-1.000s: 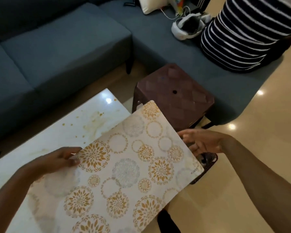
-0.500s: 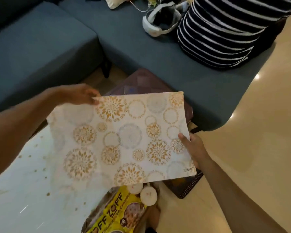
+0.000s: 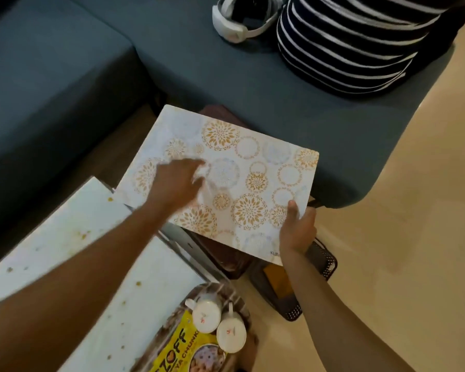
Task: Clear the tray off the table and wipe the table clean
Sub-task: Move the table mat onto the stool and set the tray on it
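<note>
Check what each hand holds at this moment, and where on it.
The right hand pinches the patterned mat at its near right edge, thumb on top. The left hand lies blurred over the mat; whether it grips anything cannot be told.

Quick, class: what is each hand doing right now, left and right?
Left hand: blurred, over the patterned mat; open or gripping cannot be told.
Right hand: grips the mat's near edge, thumb on top.

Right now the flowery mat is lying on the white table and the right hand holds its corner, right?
Not quite. In the head view the flowery mat is over the brown stool beside the white table, not on the table. The right hand does hold its corner.
</note>
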